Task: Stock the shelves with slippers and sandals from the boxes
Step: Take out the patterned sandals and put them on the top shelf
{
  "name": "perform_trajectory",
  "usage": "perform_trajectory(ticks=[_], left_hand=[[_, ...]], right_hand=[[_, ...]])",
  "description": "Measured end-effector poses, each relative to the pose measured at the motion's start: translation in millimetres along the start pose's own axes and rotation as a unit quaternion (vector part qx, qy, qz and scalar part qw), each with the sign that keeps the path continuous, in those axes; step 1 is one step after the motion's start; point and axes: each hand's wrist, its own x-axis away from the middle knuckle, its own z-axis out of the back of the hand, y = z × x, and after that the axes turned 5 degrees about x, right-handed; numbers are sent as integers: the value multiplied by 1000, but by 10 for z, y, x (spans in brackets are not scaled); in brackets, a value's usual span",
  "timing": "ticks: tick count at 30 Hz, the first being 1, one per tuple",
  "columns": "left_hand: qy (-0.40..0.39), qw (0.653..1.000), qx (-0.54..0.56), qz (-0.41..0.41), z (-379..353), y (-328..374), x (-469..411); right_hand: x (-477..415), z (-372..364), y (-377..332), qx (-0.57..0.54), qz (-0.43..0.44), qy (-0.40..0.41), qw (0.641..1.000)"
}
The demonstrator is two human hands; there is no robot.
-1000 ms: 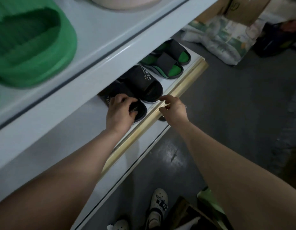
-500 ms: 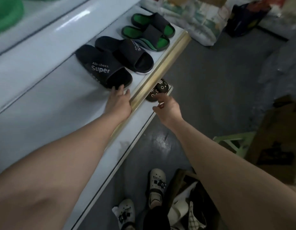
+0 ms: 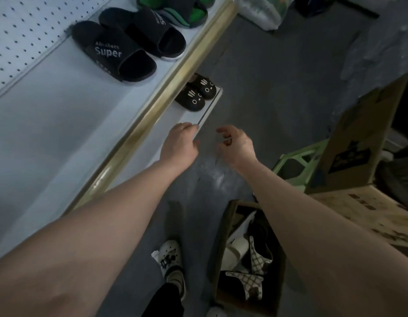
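1. Your black "Super" slides (image 3: 120, 51) stand as a pair on the upper shelf (image 3: 49, 133), in the upper left of the frame, toes toward the gold front strip (image 3: 152, 110).
2. Just beyond them, at the top edge of the frame, lie green-and-black sandals (image 3: 187, 10), partly cut off.
3. On the lower shelf (image 3: 173, 120), under the gold strip, a pair of black slippers with cat faces (image 3: 197, 93) sits side by side near that shelf's far corner.
4. Your left hand (image 3: 179, 143) is at centre frame, back upward, fingers loosely bent, their tips at the lower shelf's front edge. It holds no slipper.
5. Your right hand (image 3: 236, 145) hangs just to the right of it, over the grey floor (image 3: 267, 76), fingers loosely curled and a little apart, holding nothing.
6. At the bottom centre-right an open cardboard box (image 3: 221, 236) stands on the floor. In it you can see a white slipper (image 3: 236, 250) and lattice-patterned ones (image 3: 255, 259).
7. A white clog (image 3: 171, 257) on your foot is at bottom centre, left of the box.
8. At the right edge a larger carton (image 3: 358, 138) leans with its flap up, with a pale green stool (image 3: 296, 159) beside it.
9. A perforated back panel (image 3: 20, 30) fills the upper left corner.
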Motion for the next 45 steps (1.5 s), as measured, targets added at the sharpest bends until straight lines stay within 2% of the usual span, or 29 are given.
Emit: perform_trajectory(ticks=[11,18,33,45], left_hand=[[-24,1000,-6,2,-1139,704,1553],[-67,997,15,32,-1865,823,2398],[-218,973,14,79,-3381,241,3205],[-266,954,49,129,-4397,-283,3579]], right_hand=[[1482,91,1501,5,-9,-42,999],[2300,-2,2352,-23,-44,-85,995],[3113,-1064,3840,-18,-190,-132,973],[2999,-1682,4648,4,-264,-154,952]])
